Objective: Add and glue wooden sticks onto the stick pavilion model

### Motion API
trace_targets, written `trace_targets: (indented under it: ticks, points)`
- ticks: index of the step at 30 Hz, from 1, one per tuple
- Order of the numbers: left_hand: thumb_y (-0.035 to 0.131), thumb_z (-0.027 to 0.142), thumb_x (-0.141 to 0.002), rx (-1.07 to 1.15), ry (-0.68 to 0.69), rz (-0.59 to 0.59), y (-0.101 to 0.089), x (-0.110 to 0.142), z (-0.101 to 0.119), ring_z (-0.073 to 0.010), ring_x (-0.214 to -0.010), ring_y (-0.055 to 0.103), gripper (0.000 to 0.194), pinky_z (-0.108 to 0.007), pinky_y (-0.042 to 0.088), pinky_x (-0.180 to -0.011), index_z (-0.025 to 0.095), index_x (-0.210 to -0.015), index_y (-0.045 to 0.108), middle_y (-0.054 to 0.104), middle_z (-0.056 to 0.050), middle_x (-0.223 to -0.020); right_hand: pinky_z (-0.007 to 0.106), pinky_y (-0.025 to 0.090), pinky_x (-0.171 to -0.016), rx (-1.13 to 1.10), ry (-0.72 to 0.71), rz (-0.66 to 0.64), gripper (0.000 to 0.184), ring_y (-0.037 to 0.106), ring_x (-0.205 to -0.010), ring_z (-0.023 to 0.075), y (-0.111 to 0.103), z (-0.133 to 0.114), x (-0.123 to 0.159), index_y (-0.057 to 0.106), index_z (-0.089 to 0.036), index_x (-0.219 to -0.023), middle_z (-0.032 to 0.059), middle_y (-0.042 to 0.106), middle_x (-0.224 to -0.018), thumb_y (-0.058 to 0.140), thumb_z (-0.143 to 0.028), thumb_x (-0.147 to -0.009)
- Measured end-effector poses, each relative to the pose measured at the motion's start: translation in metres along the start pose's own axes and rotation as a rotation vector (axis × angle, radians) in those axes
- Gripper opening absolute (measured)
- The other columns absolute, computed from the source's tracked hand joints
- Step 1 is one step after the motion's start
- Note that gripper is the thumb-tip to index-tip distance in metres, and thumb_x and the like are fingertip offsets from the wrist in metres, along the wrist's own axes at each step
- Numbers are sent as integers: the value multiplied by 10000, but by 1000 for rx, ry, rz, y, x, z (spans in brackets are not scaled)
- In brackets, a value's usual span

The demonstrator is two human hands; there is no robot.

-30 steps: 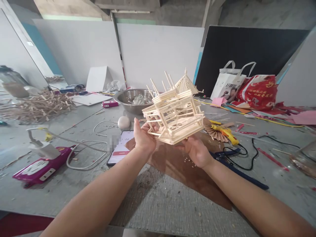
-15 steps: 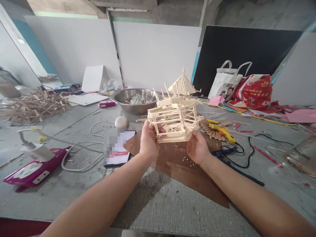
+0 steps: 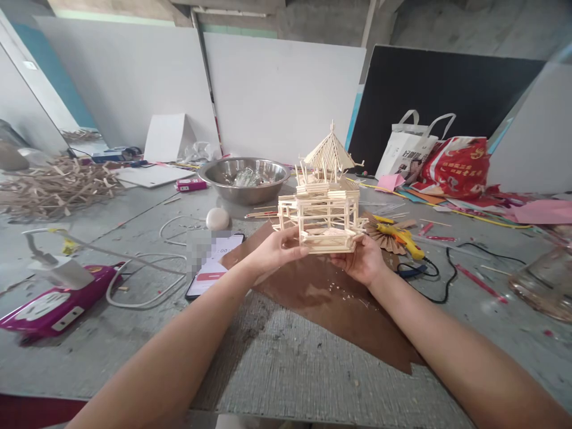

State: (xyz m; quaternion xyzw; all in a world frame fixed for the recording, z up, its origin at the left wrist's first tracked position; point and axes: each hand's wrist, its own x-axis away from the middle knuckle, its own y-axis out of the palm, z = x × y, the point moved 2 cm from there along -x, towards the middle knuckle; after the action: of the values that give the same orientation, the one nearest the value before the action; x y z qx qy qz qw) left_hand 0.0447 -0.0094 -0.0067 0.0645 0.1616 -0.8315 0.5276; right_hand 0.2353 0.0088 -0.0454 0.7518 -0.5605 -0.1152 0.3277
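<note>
A pale model building made of thin wooden sticks (image 3: 328,217) is held level above the table, its open frame facing me. My left hand (image 3: 281,247) grips its lower left corner, thumb along the front of the base. My right hand (image 3: 361,259) closes around the lower right corner, with fingers partly hidden beneath the base. Directly behind it rises a pointed stick roof (image 3: 329,152), whose lower part is hidden by the held model. Beneath the hands lies a brown sheet (image 3: 322,316) with small pale crumbs on it.
A phone (image 3: 214,271) and a purple power strip (image 3: 58,304) lie on the left. Behind are a steel bowl (image 3: 243,193) and a heap of wooden strips (image 3: 58,187). Right are a yellow glue gun (image 3: 404,238), a glass jar (image 3: 543,286) and a red bag (image 3: 460,170).
The stick model has been turned and levelled from a tilt, shifting slightly right. My left hand has slid its grip toward the front of the base. The pointed roof behind stayed put.
</note>
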Motion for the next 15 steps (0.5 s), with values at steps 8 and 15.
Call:
trace_targets:
  ticks: [8,15]
  points:
    - [536,169,-630,-682,189,-90,-1,-4,-23,-232,-958,536,297,-323,390,-836,243,-902,627,632,-30,-959,320,507,-500,-2,39,-40,315,603,-516,158,-3,3,-2,579,-143,-802,44,652,-629,317,-261,-672]
    - [475,79,-570,-631,226,-143,1,-4,-16,-225,-977,529,374,-338,365,-890,238,-865,640,647,-28,-916,277,497,-476,9,86,-39,309,598,-497,140,6,4,4,579,-149,-771,31,648,-589,298,-255,-699]
